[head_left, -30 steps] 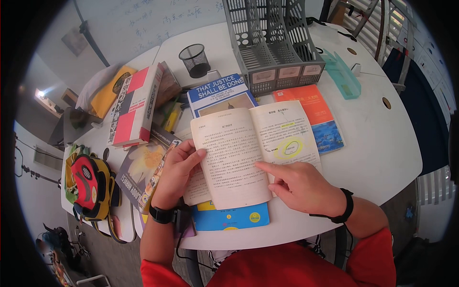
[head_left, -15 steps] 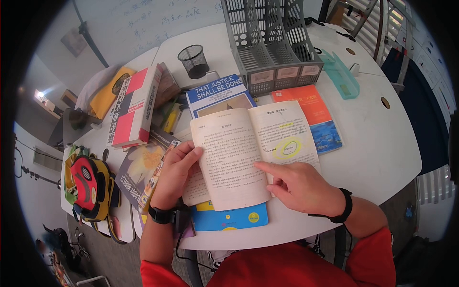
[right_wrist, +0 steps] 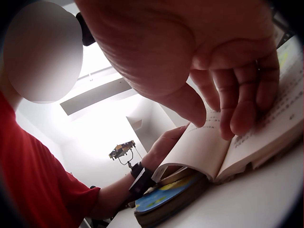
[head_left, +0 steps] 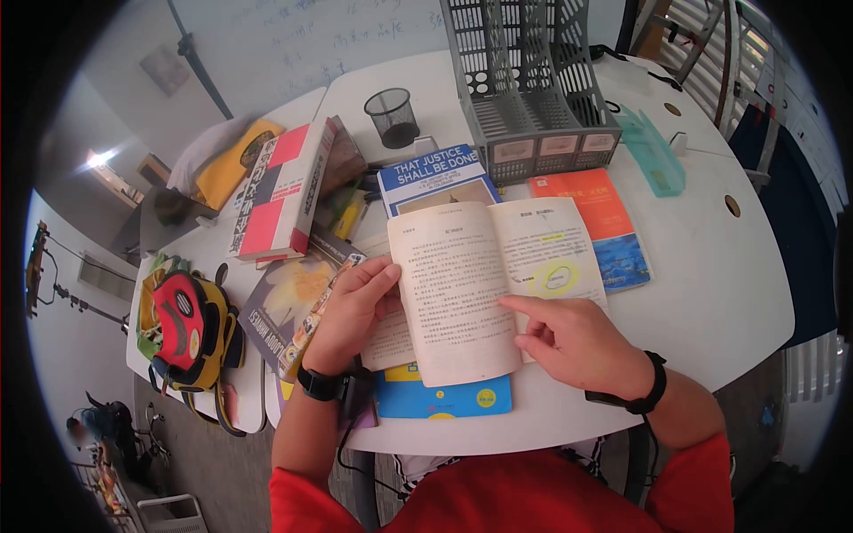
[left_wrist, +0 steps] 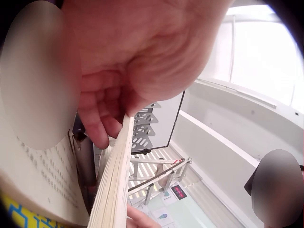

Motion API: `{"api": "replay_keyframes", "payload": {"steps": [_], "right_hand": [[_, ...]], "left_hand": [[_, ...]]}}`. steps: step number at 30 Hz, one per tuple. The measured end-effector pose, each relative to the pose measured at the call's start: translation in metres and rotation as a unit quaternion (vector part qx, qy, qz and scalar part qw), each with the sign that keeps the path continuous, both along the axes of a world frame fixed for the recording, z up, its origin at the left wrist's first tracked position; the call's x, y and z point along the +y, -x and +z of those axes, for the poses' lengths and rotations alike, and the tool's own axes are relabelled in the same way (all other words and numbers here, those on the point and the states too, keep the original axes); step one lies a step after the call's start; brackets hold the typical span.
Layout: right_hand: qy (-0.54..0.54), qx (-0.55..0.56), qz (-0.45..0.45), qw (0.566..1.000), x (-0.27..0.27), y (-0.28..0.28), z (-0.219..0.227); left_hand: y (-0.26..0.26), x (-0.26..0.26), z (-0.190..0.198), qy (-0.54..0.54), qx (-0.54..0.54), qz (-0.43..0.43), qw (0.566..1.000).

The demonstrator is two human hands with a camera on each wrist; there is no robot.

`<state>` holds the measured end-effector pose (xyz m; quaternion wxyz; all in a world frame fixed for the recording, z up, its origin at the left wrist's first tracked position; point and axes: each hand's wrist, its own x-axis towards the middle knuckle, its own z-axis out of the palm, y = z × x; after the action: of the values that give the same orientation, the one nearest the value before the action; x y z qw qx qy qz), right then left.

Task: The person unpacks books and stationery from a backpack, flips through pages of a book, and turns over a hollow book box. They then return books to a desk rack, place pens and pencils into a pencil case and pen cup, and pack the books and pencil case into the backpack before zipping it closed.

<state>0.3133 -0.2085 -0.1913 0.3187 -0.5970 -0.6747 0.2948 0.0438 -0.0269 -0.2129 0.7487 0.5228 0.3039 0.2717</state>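
Note:
An open book [head_left: 451, 266] with printed pages lies in front of me in the head view, a yellow highlighter ring drawn on its right page. My left hand [head_left: 357, 311] pinches a raised block of its left pages between thumb and fingers. The left wrist view shows that page block [left_wrist: 113, 185] edge-on under the thumb. My right hand [head_left: 586, 346] points at the left page near the gutter, index finger extended and the other fingers loosely bent. Under the open book is a blue book [head_left: 444, 401] with yellow on its cover.
Behind it lie a blue-and-white book [head_left: 435, 178] and an orange-and-blue book [head_left: 591, 213]. A grey file rack [head_left: 542, 133], a mesh pen cup [head_left: 392, 120] and a teal holder [head_left: 653, 155] stand farther back. Left are a thick red-and-white book [head_left: 283, 195] and a red-and-yellow bag [head_left: 188, 329].
The head view has shifted, so the table's things appear farther right. Both hands keep nearly the same pose on the book, the right index finger still near the gutter.

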Motion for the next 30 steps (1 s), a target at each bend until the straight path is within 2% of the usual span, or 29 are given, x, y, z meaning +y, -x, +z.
{"api": "replay_keyframes", "payload": {"steps": [12,15,30], "right_hand": [[-0.002,0.009,-0.003,1.000,-0.001,-0.002,0.003],[-0.013,0.002,0.000,1.000,-0.002,-0.004,0.001],[-0.010,-0.003,0.002,1.000,-0.002,-0.005,0.003]], "left_hand": [[-0.001,-0.002,0.005,-0.013,-0.005,0.001,1.000],[0.002,0.001,0.002,-0.029,-0.004,-0.025,0.999],[-0.004,-0.008,0.012,-0.036,0.006,-0.012,0.999]]}}
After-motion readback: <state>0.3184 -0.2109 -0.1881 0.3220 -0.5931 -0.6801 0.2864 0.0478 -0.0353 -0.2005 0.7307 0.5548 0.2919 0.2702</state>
